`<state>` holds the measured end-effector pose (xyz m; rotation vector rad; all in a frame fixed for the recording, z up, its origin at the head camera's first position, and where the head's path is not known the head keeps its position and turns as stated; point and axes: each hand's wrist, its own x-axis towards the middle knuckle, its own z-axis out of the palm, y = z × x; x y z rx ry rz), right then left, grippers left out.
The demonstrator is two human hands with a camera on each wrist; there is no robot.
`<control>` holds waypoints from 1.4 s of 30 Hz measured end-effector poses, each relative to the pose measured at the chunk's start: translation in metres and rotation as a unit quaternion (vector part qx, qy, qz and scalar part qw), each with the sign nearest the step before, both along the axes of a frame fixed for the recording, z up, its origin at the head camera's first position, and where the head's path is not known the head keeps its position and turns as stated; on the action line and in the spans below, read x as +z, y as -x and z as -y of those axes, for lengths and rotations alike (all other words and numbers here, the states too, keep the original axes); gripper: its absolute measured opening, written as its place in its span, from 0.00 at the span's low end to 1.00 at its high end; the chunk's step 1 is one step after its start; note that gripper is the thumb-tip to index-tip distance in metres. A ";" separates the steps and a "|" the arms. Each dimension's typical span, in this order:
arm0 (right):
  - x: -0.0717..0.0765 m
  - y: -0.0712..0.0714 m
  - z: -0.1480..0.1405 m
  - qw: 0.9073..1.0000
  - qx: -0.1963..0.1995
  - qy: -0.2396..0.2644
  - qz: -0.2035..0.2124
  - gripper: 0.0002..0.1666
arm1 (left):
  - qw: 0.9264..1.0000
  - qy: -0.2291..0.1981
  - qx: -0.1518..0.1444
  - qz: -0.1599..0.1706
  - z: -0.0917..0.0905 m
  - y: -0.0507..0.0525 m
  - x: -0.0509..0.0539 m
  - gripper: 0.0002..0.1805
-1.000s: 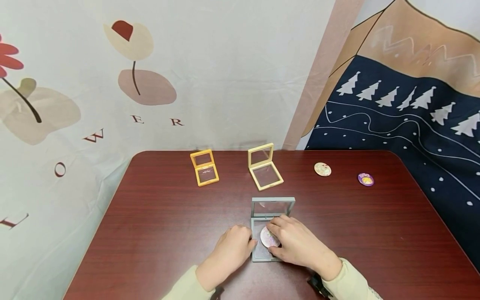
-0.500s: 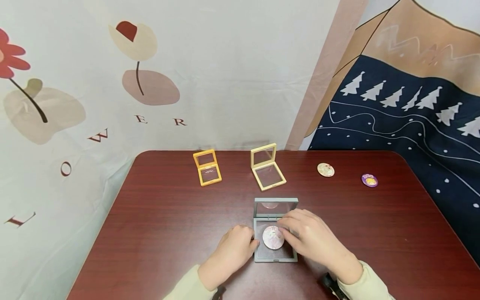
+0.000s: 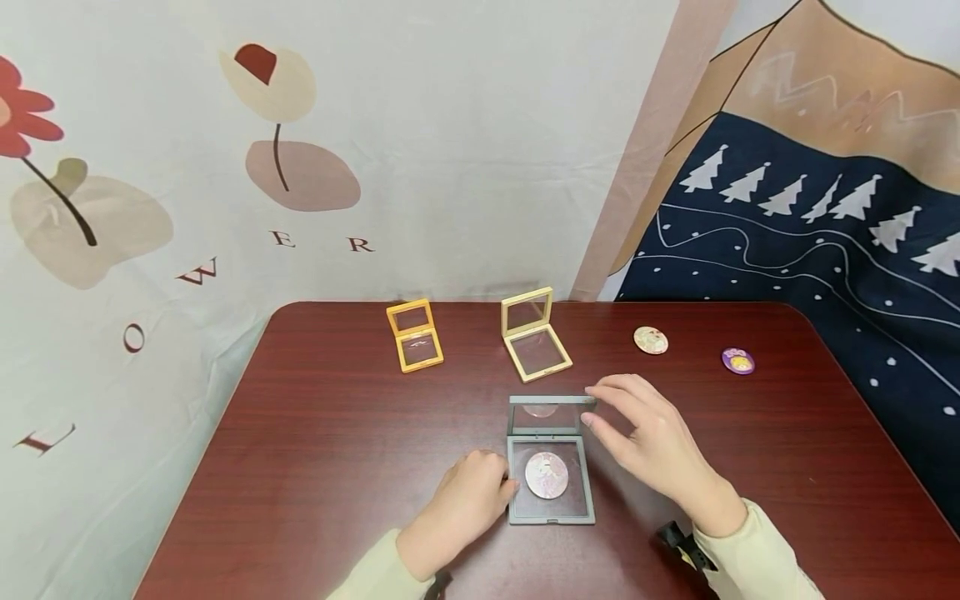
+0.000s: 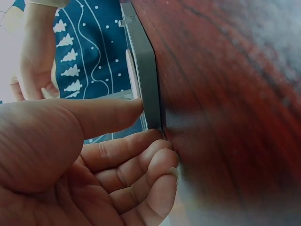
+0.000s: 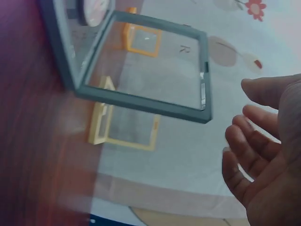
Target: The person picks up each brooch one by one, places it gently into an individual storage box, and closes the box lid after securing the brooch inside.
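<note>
A grey display case (image 3: 551, 521) with clear panes stands opened on the table, its framed lid (image 5: 146, 107) upright at the back. Inside its base lies a round pinkish badge (image 3: 547, 476), flat and slightly left of the middle. My left hand (image 3: 467, 500) holds the left edge of the base; in the left wrist view the thumb (image 4: 113, 114) presses its upper edge and the fingers curl beside it. Close to the lid's upper right corner is my right hand (image 3: 652, 433), thumb and fingers spread. The right wrist view shows a gap between those fingers and the lid.
Farther back on the dark red table (image 3: 315, 467) stand a small orange case (image 3: 422, 364) and a pale yellow case (image 3: 545, 372), both opened. A cream round badge (image 3: 650, 340) and a purple one (image 3: 738, 361) lie at the back right. A printed curtain (image 3: 450, 150) hangs behind.
My right hand has let go of the pinkish badge and moved up and right to the lid's corner. The badge stays in the base. My left hand keeps its place at the case.
</note>
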<state>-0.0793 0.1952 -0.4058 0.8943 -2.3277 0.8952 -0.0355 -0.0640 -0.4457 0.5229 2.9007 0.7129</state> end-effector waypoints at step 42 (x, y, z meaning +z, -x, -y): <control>-0.021 -0.021 -0.008 0.999 0.029 -0.036 -0.009 0.10 | 0.999 -0.047 -0.010 0.019 0.003 0.003 -0.001 0.20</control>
